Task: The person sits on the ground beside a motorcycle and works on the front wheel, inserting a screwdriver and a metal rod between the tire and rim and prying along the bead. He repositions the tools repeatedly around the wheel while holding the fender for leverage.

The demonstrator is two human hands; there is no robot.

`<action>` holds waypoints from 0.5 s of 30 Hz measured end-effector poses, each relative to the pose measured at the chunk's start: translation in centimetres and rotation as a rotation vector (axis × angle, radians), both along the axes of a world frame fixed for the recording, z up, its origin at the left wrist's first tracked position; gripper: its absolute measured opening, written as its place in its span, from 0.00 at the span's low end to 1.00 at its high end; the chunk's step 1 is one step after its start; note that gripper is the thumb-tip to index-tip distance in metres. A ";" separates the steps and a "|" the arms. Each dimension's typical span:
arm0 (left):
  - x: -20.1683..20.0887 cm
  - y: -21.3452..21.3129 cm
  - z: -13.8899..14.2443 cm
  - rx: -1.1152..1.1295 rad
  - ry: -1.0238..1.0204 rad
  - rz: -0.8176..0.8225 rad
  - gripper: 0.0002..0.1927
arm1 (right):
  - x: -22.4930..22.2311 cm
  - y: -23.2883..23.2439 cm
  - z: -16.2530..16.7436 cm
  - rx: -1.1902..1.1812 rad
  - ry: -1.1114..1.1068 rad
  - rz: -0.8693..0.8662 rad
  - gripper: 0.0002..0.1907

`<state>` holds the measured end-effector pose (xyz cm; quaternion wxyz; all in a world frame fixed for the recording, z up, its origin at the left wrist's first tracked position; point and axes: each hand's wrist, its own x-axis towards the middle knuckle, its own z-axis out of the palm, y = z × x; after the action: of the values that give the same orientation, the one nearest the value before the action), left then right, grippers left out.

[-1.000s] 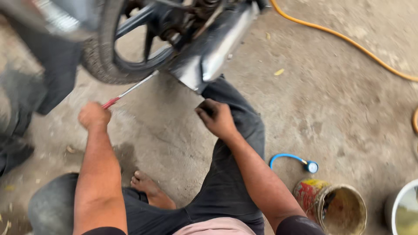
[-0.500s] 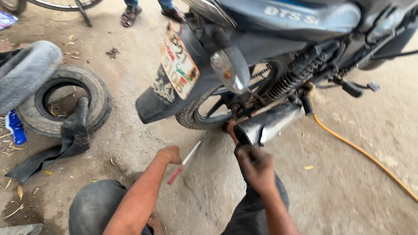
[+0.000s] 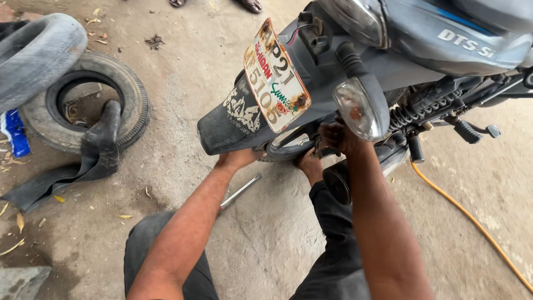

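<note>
Head camera looks down, close behind motorcycle [image 3: 400, 61].

I count 1 motorcycle [image 3: 422, 61] w/ 1 number plate [image 3: 276, 78], 1 round indicator lamp [image 3: 361, 108], 1 rear wheel [image 3: 288, 147], 1 exhaust [image 3: 338, 180] and 2 footpegs [image 3: 415, 149] visible. On the ground: 2 loose tyres [image 3: 89, 105], 1 black inner tube [image 3: 83, 161], 1 metal tool [image 3: 239, 191], 1 yellow hose [image 3: 472, 219], 1 blue packet [image 3: 14, 133]. 2 hands at the wheel, left hand [image 3: 239, 158] + right hand [image 3: 338, 136], plus 2 feet [image 3: 247, 4] of someone else at top edge.
</note>
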<state>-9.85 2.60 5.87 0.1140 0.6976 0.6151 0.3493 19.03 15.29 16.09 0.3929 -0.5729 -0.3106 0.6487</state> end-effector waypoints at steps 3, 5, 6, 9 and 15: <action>0.6 0.6 -0.5 0.101 -0.125 0.027 0.24 | 2.2 0.8 -1.3 -0.096 -0.214 0.086 0.28; 0.5 0.6 -0.1 0.087 -0.245 0.009 0.22 | 2.6 1.3 -1.7 -0.117 0.015 0.095 0.22; 0.3 0.6 0.1 0.084 -0.303 0.006 0.22 | 2.6 1.6 -1.8 -0.123 0.132 0.105 0.20; 0.3 0.9 0.6 0.235 -0.175 -0.030 0.21 | 2.2 2.4 -1.9 -0.174 0.105 0.021 0.23; 1.4 1.6 -0.4 0.014 -0.425 -0.085 0.26 | 1.2 1.8 -0.2 0.304 0.168 -0.143 0.18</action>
<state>-8.46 4.16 5.47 0.2508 0.6343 0.5451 0.4875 20.21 17.12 15.85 0.5448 -0.4714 -0.3296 0.6102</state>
